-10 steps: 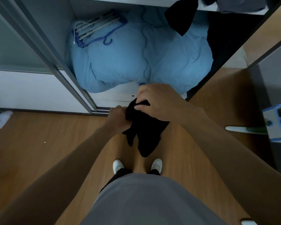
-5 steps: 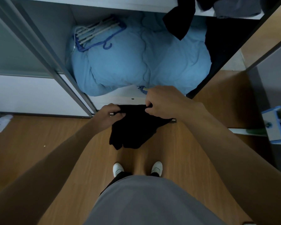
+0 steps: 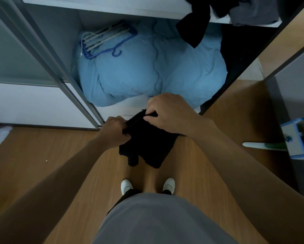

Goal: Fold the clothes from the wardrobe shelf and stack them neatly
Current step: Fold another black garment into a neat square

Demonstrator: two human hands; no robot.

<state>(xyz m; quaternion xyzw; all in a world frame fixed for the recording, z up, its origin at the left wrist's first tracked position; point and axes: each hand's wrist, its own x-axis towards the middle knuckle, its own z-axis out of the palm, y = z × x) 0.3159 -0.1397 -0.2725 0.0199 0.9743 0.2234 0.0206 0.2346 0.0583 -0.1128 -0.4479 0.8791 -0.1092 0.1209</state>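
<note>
Black garment hanging in the air above the wooden floor before the wardrobe, top edge gripped by curled fingers of left hand, pinched by right hand, blue duvet behind

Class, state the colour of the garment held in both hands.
Black, plain; the garment shows best in the head view, its only view.

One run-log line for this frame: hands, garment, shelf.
left hand: grips black cloth garment top edge | right hand: pinches same edge | garment: hangs above brown wooden floor | white wardrobe shelf: dark clothes heaped
</note>
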